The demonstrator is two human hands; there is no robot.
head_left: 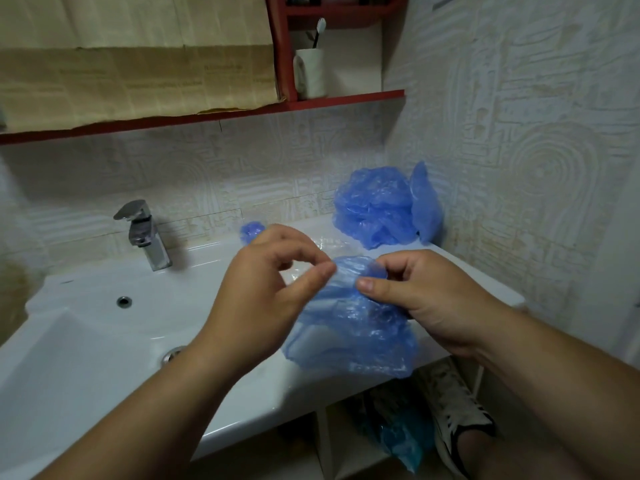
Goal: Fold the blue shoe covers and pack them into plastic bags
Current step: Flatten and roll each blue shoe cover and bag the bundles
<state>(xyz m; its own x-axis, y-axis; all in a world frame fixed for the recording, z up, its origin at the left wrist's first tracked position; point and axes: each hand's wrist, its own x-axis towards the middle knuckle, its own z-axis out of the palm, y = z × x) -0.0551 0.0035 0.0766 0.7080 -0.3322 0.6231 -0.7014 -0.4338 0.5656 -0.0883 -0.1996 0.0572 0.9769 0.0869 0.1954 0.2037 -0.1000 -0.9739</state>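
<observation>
Blue, crinkled film fills the middle of the frame: one shoe cover [353, 327] is held up between both hands, just above the front edge of the white tabletop [298, 225] to the right of the basin [86, 358]. The left hand [273, 289] has its fingers [301, 244] curled into a ring, thumb and forefinger meeting at the cover's upper edge in what looks like a pinch. The right hand [429, 299] grasps the same upper edge from the other side, thumb pressed on the front and the other fingers tucked behind the film. The rest of the cover hangs loose and unfolded below.

Further back, at centre right against the wall, lies a pile [377, 206] of more blue covers. A small blue bundle [252, 231] sits behind the left hand, and some clear plastic [323, 242], possibly a bag, lies between the two.

I judge this as the start of a fold on this cover, with packing not yet begun for it. The next move likely calls for bringing the two pinched points together, smoothing the slack film flat, then freeing one hand to open a bag.
</observation>
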